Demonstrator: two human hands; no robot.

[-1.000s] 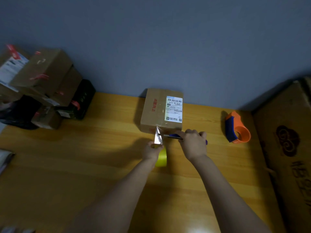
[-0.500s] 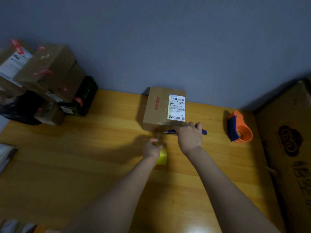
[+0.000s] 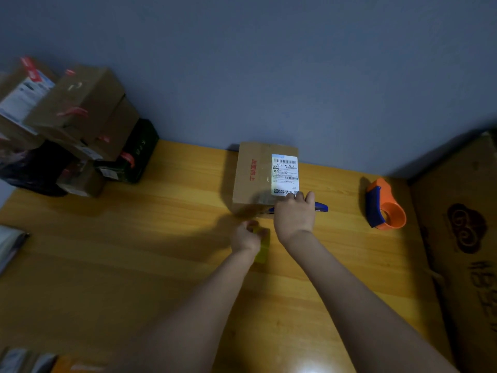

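Observation:
A small brown cardboard box (image 3: pixel 252 176) with a white shipping label (image 3: pixel 285 175) lies on the wooden table (image 3: pixel 134 251) against the blue wall. My right hand (image 3: pixel 294 215) holds a blue-handled tool (image 3: pixel 321 207) at the box's near edge, fingertips on the label's lower corner. Just in front of the box, my left hand (image 3: pixel 246 235) grips a yellow roll of tape (image 3: pixel 262 246). A strip of tape runs from the roll toward the box edge; its end is blurred.
An orange and blue tape dispenser (image 3: pixel 384 208) stands at the right. A big cardboard carton (image 3: pixel 462 238) fills the right edge. Stacked parcels (image 3: pixel 78 125) and a black bag (image 3: pixel 29 168) crowd the far left corner. Grey packets (image 3: pixel 10 243) lie at the left edge.
The shiny raised strip of tape seen a second ago has come down to the box's near edge. My right hand moved forward onto the box, and my left hand with the roll shifted slightly forward.

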